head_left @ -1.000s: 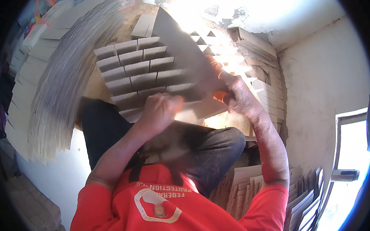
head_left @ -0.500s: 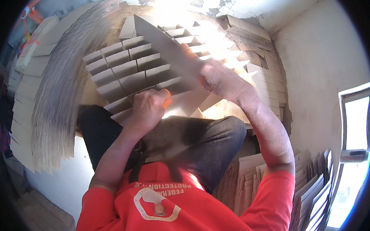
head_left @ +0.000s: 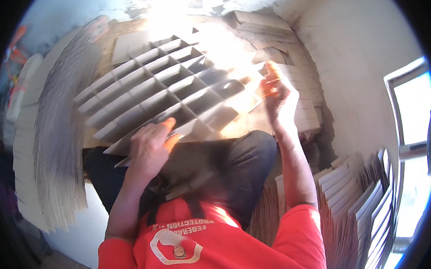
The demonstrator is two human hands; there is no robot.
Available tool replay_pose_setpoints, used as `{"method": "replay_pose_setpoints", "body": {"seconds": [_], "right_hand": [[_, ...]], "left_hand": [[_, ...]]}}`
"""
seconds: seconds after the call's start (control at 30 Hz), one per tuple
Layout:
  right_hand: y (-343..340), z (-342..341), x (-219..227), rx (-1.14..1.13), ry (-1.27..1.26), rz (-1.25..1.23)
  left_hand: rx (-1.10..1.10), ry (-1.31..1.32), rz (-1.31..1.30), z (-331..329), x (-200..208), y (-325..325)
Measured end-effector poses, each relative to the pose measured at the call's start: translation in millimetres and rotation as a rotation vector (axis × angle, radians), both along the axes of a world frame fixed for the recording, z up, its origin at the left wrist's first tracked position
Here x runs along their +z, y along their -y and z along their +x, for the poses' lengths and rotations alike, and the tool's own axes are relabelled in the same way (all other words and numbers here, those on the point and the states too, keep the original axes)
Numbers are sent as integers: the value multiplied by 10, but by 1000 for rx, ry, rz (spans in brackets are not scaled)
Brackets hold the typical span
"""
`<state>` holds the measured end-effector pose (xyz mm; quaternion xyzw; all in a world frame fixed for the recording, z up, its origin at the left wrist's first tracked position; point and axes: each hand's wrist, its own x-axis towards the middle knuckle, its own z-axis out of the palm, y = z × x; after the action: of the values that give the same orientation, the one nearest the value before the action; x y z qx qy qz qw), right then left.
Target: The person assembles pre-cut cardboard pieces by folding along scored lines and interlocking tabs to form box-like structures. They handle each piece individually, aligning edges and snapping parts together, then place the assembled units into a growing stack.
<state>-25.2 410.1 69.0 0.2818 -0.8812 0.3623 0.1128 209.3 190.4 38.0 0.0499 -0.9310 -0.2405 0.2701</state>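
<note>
Head view. The left hand (head_left: pixel 150 146) bends its fingers at the near edge of a cardboard grid (head_left: pixel 147 95), the right hand (head_left: pixel 280 99) at its right end; whether either grips cannot be told. A strip pile (head_left: pixel 62 128) lies left; glare (head_left: pixel 231 44) veils the far corner. Below is a wooden surface (head_left: pixel 245 122); a pale wall (head_left: pixel 368 59) stands right.

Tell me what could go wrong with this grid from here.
The thin-walled grid might bend if the left hand, at its near edge, presses hard. Glare over its far right part, by the right hand, may hide a badly seated joint. Swinging it left could disturb the fanned stack.
</note>
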Motion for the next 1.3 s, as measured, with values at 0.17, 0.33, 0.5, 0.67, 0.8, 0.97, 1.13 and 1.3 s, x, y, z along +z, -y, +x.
{"method": "replay_pose_setpoints", "body": {"seconds": [0.17, 0.33, 0.5, 0.67, 0.8, 0.97, 1.13, 1.3], "right_hand": [[-1245, -702, -689, -475, 29, 656], [-1475, -681, -1355, -286, 137, 954], [-1771, -994, -1748, -290, -22, 900], [-1864, -1140, -1079, -423, 61, 531], [-2087, -1215, -434, -588, -265, 461], [-1382, -911, 500, -246, -399, -96], [-378, 212, 1417, 390, -45, -396], [264, 581, 1173, 702, 54, -267]], "left_hand": [[27, -46, 6, 32, 10, -11], [37, -33, -47, 15, 2, -5], [19, -34, -52, -23, 9, -1], [50, -7, -25, 32, 11, 22], [60, 28, 84, 122, 61, 19], [78, -7, 20, 359, 116, 122], [137, 61, -42, 632, 122, 256], [84, -23, 59, 661, -95, 321]]}}
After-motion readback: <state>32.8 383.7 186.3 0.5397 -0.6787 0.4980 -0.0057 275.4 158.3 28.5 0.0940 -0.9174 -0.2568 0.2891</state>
